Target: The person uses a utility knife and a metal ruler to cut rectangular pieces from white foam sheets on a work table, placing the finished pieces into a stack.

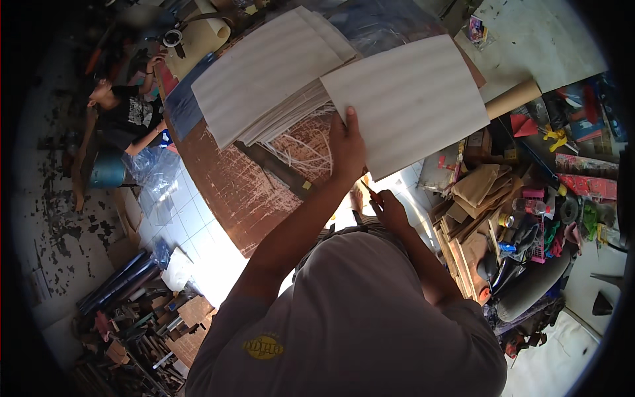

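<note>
At the near side of the brown worktable [225, 185], my left hand [347, 149] grips the edge of a pale grey cardboard sheet [413, 99], its thumb lying on top. The sheet extends right, past the table. Closer to my body, my right hand [393, 213] is closed around a slim red tool [374, 196] with a dark narrow tip; whether it is a knife or scissors is unclear. Left of the held sheet lies a fanned stack of similar sheets [264, 73]. Thin white offcut strips [301, 149] are scattered on the table between the stack and my left hand.
Another person [129, 119] sits at the table's left side. A brown paper roll [512, 99] lies beyond the sheet's right end. Piled cardboard pieces [479, 192] and mixed goods crowd the right. Wood scraps [142, 341] fill the lower left, near clear plastic film [155, 178].
</note>
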Demonstrator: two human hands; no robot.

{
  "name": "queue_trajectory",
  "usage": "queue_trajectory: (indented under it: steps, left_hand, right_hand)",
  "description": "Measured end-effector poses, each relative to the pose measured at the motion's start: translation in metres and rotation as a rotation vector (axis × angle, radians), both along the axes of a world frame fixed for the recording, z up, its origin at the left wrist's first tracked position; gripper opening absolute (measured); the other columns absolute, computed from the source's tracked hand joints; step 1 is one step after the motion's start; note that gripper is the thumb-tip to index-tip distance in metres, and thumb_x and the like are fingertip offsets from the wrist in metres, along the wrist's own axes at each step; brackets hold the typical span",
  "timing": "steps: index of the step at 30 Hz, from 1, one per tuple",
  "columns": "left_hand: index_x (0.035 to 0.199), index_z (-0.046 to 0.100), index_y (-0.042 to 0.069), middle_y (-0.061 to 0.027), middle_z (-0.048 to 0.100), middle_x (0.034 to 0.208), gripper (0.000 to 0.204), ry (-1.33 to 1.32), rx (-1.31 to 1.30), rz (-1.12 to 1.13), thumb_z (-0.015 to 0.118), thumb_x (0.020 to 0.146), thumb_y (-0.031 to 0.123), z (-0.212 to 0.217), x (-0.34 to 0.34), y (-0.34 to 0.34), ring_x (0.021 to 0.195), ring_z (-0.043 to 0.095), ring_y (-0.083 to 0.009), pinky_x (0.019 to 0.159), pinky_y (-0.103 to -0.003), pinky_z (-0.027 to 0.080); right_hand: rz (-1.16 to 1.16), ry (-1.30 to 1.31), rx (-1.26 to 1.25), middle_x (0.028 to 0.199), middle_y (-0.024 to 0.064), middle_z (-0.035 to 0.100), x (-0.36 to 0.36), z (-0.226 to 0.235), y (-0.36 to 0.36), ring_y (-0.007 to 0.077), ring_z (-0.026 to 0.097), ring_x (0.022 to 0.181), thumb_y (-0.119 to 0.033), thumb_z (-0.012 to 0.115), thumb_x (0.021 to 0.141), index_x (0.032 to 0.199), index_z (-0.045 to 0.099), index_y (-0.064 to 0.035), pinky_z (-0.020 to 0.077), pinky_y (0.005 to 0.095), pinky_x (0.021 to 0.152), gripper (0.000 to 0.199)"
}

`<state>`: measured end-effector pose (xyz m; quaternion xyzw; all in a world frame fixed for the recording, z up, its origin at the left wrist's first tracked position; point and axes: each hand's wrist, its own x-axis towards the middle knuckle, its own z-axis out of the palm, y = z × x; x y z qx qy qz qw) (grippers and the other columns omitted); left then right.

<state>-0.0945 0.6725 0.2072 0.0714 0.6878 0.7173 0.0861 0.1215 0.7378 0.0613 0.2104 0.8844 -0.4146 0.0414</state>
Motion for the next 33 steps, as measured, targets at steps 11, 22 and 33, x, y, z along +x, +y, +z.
queue_trajectory:
  steps: [11,22,33]
  left_hand:
    - [0.145,0.053,0.006,-0.0134,0.066,0.119,0.057,0.825,-0.731,-0.067,0.076,0.096,0.022,-0.039,-0.020,-0.079,0.110,0.066,-0.0275,0.094,-0.038,0.053]
    - [0.124,0.070,0.010,-0.0068,0.064,0.107,0.049,0.946,-1.134,-0.018,0.086,0.081,0.028,0.046,-0.114,-0.161,0.099,0.062,-0.0298,0.086,-0.043,0.055]
    - [0.123,0.067,0.001,-0.0197,0.075,0.124,0.032,0.733,-0.735,0.552,0.060,0.109,0.029,0.174,-0.030,-0.395,0.117,0.072,-0.0365,0.100,-0.041,0.056]
  right_hand:
    - [0.095,-0.162,-0.105,0.104,0.0175,0.068,0.010,0.003,0.037,0.0382,0.071,0.092,-0.034,0.069,0.100,0.108,0.062,-0.0066,0.0553,0.0465,0.078,0.030]
    - [0.519,0.201,-0.094,0.113,0.0161,0.063,-0.087,-0.008,-0.029,0.0375,0.071,0.093,-0.045,0.075,0.094,0.122,0.058,-0.0059,0.0573,0.0497,0.078,0.052]
    - [0.614,0.068,0.175,0.134,0.0227,0.048,-0.148,-0.008,-0.138,0.0394,0.070,0.106,-0.040,0.088,0.081,0.141,0.045,0.0010,0.0634,0.0422,0.083,0.085]
